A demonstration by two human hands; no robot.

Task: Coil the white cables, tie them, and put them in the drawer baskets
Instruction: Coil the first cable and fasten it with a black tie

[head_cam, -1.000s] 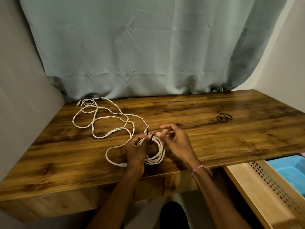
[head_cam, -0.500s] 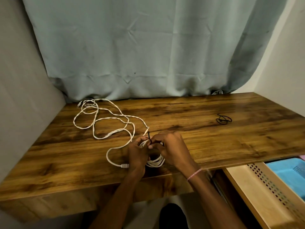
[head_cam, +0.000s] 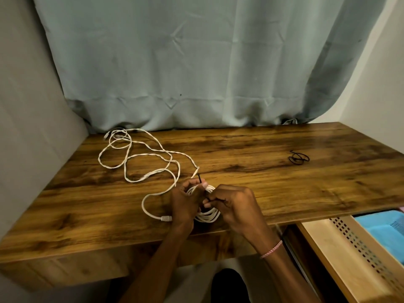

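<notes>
A coiled white cable [head_cam: 208, 216] lies near the front edge of the wooden table [head_cam: 284, 186]. My left hand [head_cam: 184, 201] grips the coil's left side and pinches one end of a thin black tie [head_cam: 199, 178] that sticks up above the thumb. My right hand [head_cam: 235, 205] is curled over the coil's right side and pinches the tie's other end. A loose white cable [head_cam: 140, 162] sprawls in loops over the left half of the table, and its connector [head_cam: 166, 218] lies just left of my left hand.
Black ties [head_cam: 298, 158] lie in a small bunch on the table's right side. An open pale wooden drawer [head_cam: 341, 254] at the lower right holds a blue basket [head_cam: 380, 230]. A grey-green curtain [head_cam: 196, 62] hangs behind the table.
My right hand closed in from an open pose beside the coil, then moved down over the coil's right side, drawing the black tie with it. My left hand kept its grip.
</notes>
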